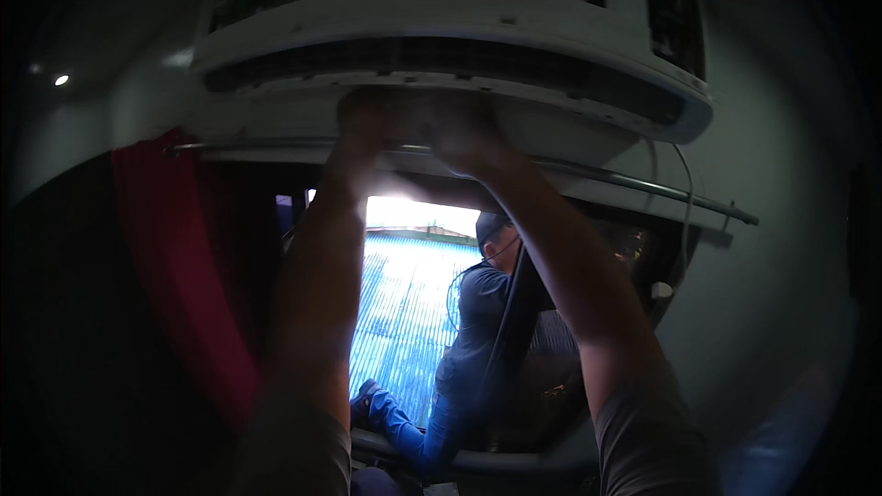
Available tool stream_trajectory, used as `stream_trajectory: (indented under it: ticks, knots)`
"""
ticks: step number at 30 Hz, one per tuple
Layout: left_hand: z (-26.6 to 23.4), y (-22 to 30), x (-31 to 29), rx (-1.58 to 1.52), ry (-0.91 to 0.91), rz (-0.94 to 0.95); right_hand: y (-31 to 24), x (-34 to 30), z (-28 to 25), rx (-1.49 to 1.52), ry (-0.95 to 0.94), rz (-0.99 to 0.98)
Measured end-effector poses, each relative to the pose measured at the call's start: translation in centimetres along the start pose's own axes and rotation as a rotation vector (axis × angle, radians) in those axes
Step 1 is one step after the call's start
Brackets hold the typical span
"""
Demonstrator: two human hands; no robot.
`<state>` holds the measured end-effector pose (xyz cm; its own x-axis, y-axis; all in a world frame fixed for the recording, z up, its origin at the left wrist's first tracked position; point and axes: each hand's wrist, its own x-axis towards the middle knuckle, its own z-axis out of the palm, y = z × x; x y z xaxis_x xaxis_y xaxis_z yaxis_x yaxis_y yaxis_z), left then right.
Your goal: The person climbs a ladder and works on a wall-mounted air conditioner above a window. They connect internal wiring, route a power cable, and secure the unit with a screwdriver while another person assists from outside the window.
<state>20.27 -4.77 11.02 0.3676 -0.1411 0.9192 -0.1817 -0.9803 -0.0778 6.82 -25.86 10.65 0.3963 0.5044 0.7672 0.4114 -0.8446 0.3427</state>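
Both my arms reach up to a white wall-mounted air conditioner, which has its front opened up and dark sections showing. My left hand is at the middle of the unit's lower edge, deep in shadow. Close beside it on the right is my right hand, also raised against the underside. The fingers of both hands are dark and blurred, and whatever they touch there cannot be made out.
A metal curtain rod crosses below the unit, with a red curtain at left. A white cable hangs at right. Through the open window, a person in dark shirt and jeans is by a corrugated roof.
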Motion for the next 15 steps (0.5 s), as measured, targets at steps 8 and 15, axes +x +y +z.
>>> stream_trajectory:
  ticks: [8, 15]
  knots:
    - [0.5, 3.2, 0.1, -0.363, 0.094, 0.141, -0.2, 0.6, -1.0, 0.269, -0.057, 0.139]
    - [-1.2, 5.1, -1.4, -0.070, 0.275, 0.249, 6.9, -12.4, -4.0, 0.173, 0.361, 0.030]
